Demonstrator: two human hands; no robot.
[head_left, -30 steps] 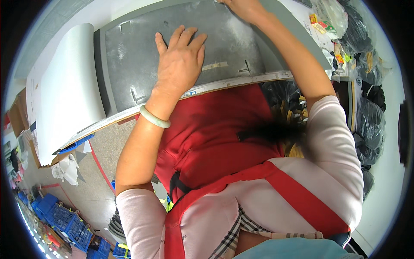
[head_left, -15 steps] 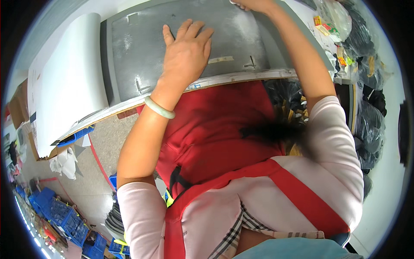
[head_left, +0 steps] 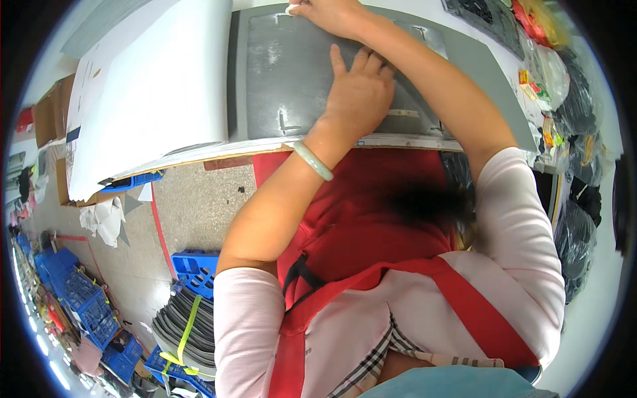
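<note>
A dark grey rectangular panel (head_left: 285, 76) lies on the workbench, with L-shaped marks near its corners and pale, chalky smears. On it my left hand (head_left: 361, 93) rests flat, fingers spread and holding nothing. A green bangle (head_left: 312, 161) circles that wrist. At the panel's far left corner my right hand (head_left: 332, 14) pinches a small white piece (head_left: 290, 10), possibly chalk. My right forearm crosses above the panel and hides part of its right side. Under the panel, a larger grey sheet (head_left: 494, 73) extends to the right.
A large white sheet (head_left: 152, 86) curls beside the panel on the left. Plastic bags (head_left: 547, 73) and small boxes crowd the right side. Below left are blue crates (head_left: 93, 318), a strapped stack of dark sheets (head_left: 189, 325), and crumpled paper (head_left: 103, 219) on the floor.
My right hand has moved from the panel's far right to its far left corner with the white piece. The view has shifted left, and my left hand still lies flat on the panel.
</note>
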